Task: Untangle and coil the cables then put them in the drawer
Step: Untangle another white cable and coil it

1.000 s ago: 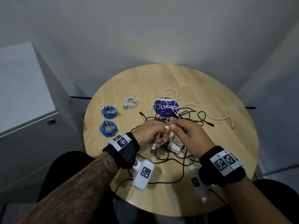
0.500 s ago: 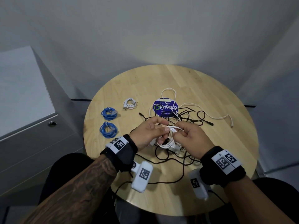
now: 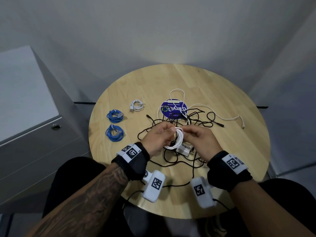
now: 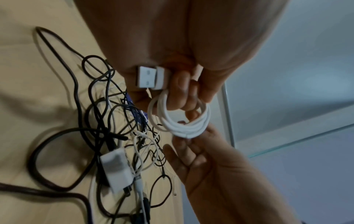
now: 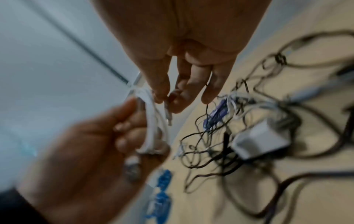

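Note:
A white cable coil [image 3: 177,139] hangs in several loops round the fingers of my left hand [image 3: 157,137], just above the table. In the left wrist view the coil [image 4: 184,127] sits under my left hand [image 4: 184,98], which also grips its USB plug [image 4: 147,77]. My right hand [image 3: 198,139] is close on the coil's right. In the blurred right wrist view my right hand [image 5: 172,97] pinches the cable's free end between thumb and forefinger beside the coil [image 5: 153,121]. A tangle of black cables [image 3: 188,120] lies under both hands.
A white charger [image 3: 185,149] lies in the tangle. Two blue coils [image 3: 114,115] [image 3: 114,133] and a small white coil [image 3: 136,105] lie on the left of the round table [image 3: 239,151]. A purple disc [image 3: 174,109] sits behind. A grey drawer cabinet [image 3: 34,142] stands left.
The white cable has gone from a short strand between my hands to several loops round my left fingers. My right hand has moved to the coil's right side.

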Demonstrator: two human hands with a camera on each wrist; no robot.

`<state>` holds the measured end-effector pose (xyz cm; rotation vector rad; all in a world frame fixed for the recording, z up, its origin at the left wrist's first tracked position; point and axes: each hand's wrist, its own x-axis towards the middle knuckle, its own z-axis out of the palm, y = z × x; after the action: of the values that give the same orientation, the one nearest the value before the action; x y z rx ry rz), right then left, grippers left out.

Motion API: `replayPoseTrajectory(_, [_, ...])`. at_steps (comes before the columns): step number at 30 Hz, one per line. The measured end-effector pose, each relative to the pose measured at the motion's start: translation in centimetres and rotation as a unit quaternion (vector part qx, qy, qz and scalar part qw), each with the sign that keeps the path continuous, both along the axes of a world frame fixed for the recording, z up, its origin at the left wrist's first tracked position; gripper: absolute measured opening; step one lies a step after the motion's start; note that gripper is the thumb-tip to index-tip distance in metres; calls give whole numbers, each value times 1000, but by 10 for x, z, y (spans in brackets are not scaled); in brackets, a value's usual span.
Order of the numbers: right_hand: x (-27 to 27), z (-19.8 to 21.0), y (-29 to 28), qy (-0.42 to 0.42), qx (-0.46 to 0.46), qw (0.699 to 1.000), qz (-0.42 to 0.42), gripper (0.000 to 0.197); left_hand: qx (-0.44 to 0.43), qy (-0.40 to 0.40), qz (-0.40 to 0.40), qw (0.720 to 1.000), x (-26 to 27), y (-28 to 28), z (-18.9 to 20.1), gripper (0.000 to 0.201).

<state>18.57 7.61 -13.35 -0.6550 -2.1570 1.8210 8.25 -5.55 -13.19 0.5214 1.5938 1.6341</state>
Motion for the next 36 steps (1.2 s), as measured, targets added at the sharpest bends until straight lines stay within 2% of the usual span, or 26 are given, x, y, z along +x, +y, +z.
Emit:
replayPoseTrajectory(3, [0, 6, -3, -9, -153, 988, -26, 18, -25, 20, -9, 999, 0, 2, -5, 10])
replayPoseTrajectory(6, [-1, 7, -5, -23, -207, 977, -34, 19, -29, 32, -11, 999, 4, 3, -7, 8])
replayPoseTrajectory(9, [2, 12, -11, -4, -210, 977, 20, 28, -27, 54, 7, 998, 6, 4, -11, 10])
replayPoseTrajectory(12, [4, 14, -15, 34, -215, 973, 73, 41, -14, 37, 38, 999, 4, 2, -11, 10])
replayPoseTrajectory(17, [3, 9, -16, 35, -165, 983, 72, 40, -13, 15, 43, 999, 3, 1, -9, 13])
replayPoseTrajectory(19, [3, 8, -18, 37, -154, 986, 53, 35, 1, -35, 44, 998, 3, 2, -8, 15])
replayPoseTrajectory(22, [2, 7, -15, 42, -135, 990, 14, 25, 51, -162, 49, 984, 3, 2, -3, 14])
replayPoseTrajectory(23, [2, 6, -13, 40, -124, 991, 6, 23, 62, -176, 47, 981, 3, 2, -2, 14])
replayPoseTrajectory(28, [3, 8, -15, 38, -118, 992, -10, 11, 47, -61, 24, 997, 8, 2, -7, 17])
replayPoseTrajectory(31, [3, 9, -18, 46, -118, 992, -18, 5, 45, -34, 13, 998, 8, 2, -7, 13])
replayPoseTrajectory(36, [3, 2, -15, 25, -99, 994, -44, 11, 29, 56, -12, 998, 12, 0, -11, 13])
